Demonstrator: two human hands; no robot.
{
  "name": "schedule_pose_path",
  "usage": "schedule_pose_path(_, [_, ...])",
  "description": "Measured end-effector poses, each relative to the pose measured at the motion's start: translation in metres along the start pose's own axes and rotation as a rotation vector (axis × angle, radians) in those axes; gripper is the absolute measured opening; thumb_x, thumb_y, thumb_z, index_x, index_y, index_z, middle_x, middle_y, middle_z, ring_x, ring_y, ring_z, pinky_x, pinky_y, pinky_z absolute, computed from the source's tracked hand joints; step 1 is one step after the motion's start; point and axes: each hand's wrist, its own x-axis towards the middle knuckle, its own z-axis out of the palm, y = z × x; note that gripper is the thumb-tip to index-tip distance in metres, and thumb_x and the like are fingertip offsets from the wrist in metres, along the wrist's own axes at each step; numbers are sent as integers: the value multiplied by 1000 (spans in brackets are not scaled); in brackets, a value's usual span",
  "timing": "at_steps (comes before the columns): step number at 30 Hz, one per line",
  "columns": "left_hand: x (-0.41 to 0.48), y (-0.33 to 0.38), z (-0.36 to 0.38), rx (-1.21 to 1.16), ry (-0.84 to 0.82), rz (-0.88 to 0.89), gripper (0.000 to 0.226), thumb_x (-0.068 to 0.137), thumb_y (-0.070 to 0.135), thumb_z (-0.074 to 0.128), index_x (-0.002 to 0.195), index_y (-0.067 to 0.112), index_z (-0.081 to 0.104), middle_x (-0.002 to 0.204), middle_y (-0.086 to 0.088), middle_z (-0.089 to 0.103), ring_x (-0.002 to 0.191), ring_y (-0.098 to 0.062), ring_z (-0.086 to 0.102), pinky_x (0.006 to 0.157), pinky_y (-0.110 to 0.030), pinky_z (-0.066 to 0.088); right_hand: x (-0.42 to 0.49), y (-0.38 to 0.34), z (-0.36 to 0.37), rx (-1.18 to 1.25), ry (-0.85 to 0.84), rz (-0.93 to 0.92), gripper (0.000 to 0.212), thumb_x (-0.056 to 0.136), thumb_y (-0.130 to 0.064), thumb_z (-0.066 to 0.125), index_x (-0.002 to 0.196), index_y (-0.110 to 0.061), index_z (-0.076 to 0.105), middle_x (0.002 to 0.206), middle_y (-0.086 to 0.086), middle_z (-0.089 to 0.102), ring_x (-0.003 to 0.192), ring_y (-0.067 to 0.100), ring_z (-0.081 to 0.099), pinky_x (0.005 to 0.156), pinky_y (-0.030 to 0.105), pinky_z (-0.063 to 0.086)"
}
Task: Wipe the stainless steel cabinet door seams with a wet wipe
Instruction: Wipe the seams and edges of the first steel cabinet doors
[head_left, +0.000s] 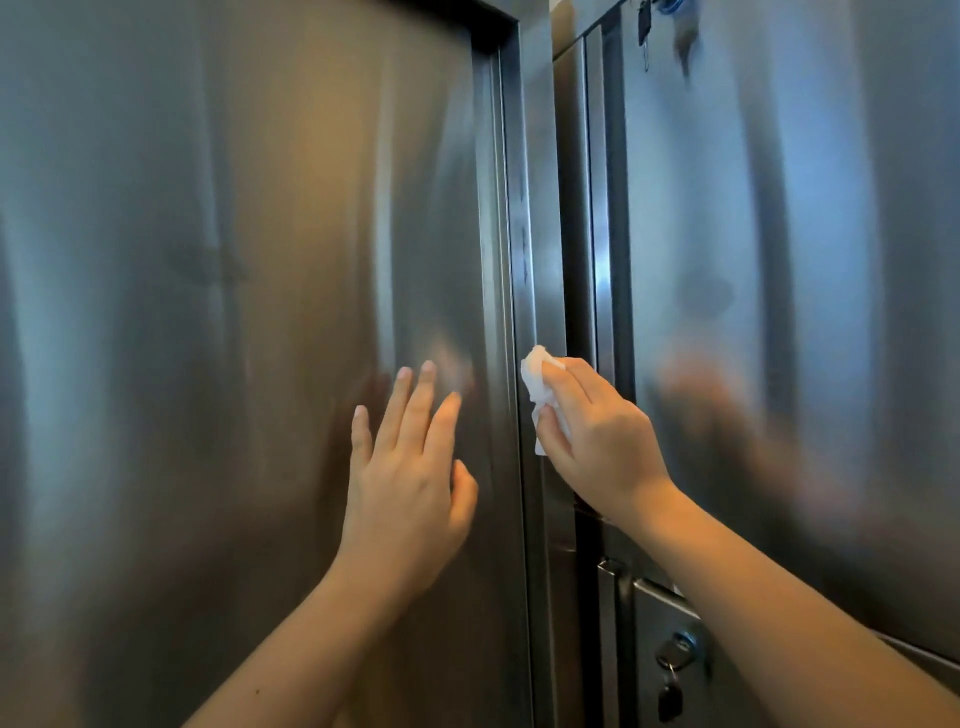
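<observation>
Your L forearm (311, 649) and R forearm (779, 597) come up from the bottom edge, closest to the cam. L hand (410, 467) holds nothing, fingers straight and spread, fingertips up against the L door (208, 312); can't tell if the palm touches the steel. R hand (597, 431) has thumb and fingers curled round a bunched white wet wipe (535, 379), pinching it tight.

Wipe sits at the vertical seam (527, 260) btwn the two doors, pressed to the narrow steel strip just R of the L door's edge, approx mid-height in view. Part of it sticks out above your index finger and a bit hangs below the thumb.

R door (805, 234) stands beyond your R wrist, its brushed face showing a blurred reflection of the hand. Low down, just L of your R forearm, there's a lock (675, 649) w/ a dark key (670, 699) hanging under it. Up top, more keys (644, 31) hang at the R door's upper edge, small and dark, detail not readable.
</observation>
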Motion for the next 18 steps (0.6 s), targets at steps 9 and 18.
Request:
schedule_pose_path(9, [54,-14,-2,132,92,62,49,76,20,54,121,1,57,140,-19,42,131,-37,34,99,-57,14,47,19,30,59,65,-68,36,80,-4,54,115,3,60,101,13,65,76,30,64,50,32,52])
schedule_pose_path(18, [99,-56,-8,198,190,33,53,83,14,50,134,2,45,149,-15,29,140,-31,19,107,-49,7,104,8,72,53,61,-22,47,89,-9,52,135,-2,45,142,12,43,128,29,44,95,46,46])
